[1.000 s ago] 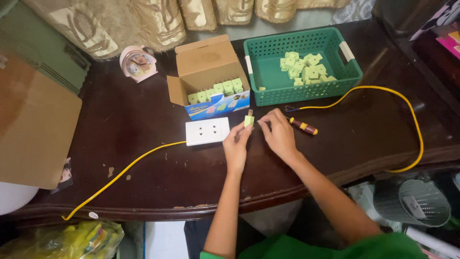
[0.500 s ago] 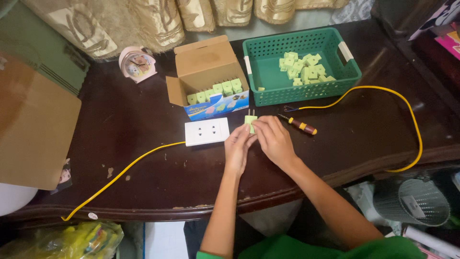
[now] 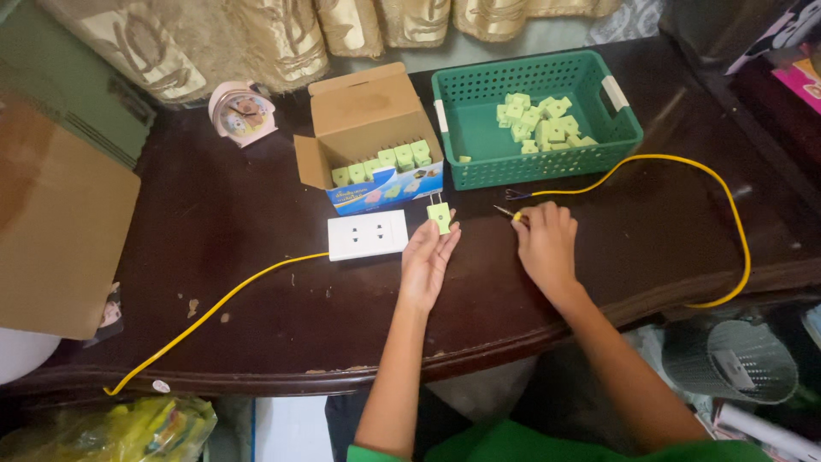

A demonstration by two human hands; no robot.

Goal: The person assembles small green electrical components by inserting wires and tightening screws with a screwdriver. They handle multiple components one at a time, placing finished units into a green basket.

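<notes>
A yellow wire (image 3: 214, 301) ran across the dark worktop (image 3: 256, 214) to a white socket (image 3: 368, 235). Just right of it, the left hand (image 3: 428, 257) pinched a green plug (image 3: 439, 216) in its fingertips, below the box (image 3: 372, 141). The right hand (image 3: 546, 244) lay curled over a screwdriver (image 3: 506, 211), near the basket (image 3: 534, 115).

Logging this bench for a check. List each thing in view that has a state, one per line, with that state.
Left hand: palm up, holding a green plug.
Green plug: upright at the fingertips, off the table.
Right hand: closed on a screwdriver.
Screwdriver: tip pointing left, low over the table.
Cardboard box: lid open, a row of green plugs inside.
Green basket: partly filled with green plugs.
White socket plate: flat, nothing plugged in.
Yellow cable: loose, looped, bare end.
</notes>
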